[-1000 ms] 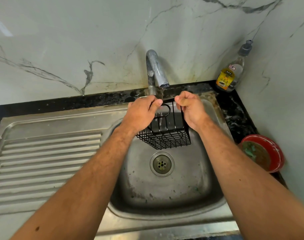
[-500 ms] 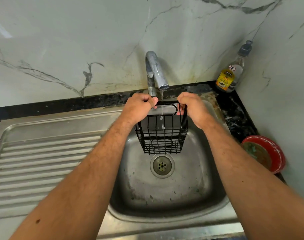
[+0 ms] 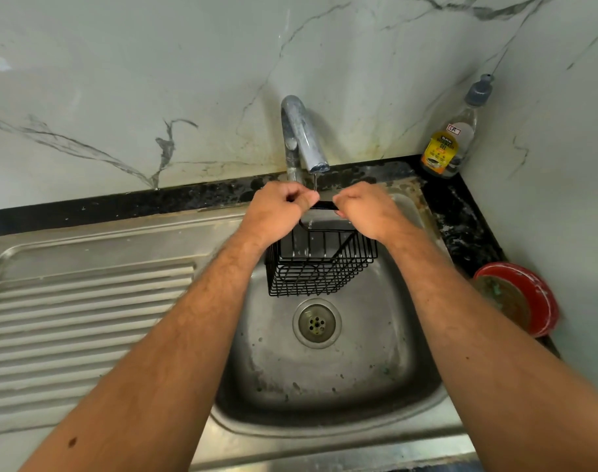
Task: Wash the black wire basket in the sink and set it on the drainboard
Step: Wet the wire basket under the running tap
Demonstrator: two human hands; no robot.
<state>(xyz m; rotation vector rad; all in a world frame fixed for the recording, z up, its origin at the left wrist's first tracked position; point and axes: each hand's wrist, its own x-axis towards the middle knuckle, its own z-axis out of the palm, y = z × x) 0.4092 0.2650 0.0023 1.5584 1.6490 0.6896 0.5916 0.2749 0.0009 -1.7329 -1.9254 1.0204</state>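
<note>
Faucet spout overhangs the black wire basket, closing the space above it. Sink basin around the drain lies open; ribbed drainboard at left is unobstructed.

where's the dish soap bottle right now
In the head view the dish soap bottle stands upright at the far right corner of the black counter, against the marble wall, right of the faucet and beyond the red bowl.

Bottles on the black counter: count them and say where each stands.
1. A clear plastic dish-soap bottle with a yellow label and grey cap stands in the back right corner, beyond the steel sink. None seems hidden.
</note>
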